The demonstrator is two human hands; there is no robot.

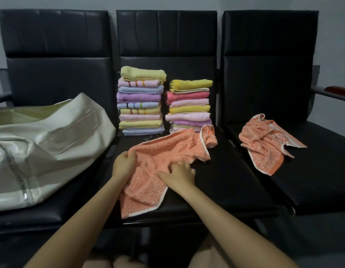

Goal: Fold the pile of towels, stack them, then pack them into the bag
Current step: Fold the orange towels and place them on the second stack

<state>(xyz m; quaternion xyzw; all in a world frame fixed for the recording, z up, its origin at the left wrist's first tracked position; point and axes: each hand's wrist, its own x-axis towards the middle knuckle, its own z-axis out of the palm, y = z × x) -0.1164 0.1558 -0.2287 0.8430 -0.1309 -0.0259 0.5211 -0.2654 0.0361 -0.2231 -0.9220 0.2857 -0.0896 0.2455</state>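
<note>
An orange speckled towel (167, 151) lies crumpled on the middle black seat (225, 171). My left hand (123, 164) grips its left edge, fingers curled round the cloth. My right hand (177, 174) rests on the towel's middle with fingers spread. Behind it stand two stacks of folded towels: a taller left stack (141, 101) and a shorter right stack (190, 105), in pastel yellow, pink, purple and blue. A second orange towel (264, 142) lies unfolded on the right seat. A large cream bag (42, 142) lies on the left seat, its mouth facing left.
Three black padded chairs stand side by side with tall backrests (166, 35). A chair armrest (334, 91) juts out at the far right. My knees show at the bottom edge, close to the seat's front edge.
</note>
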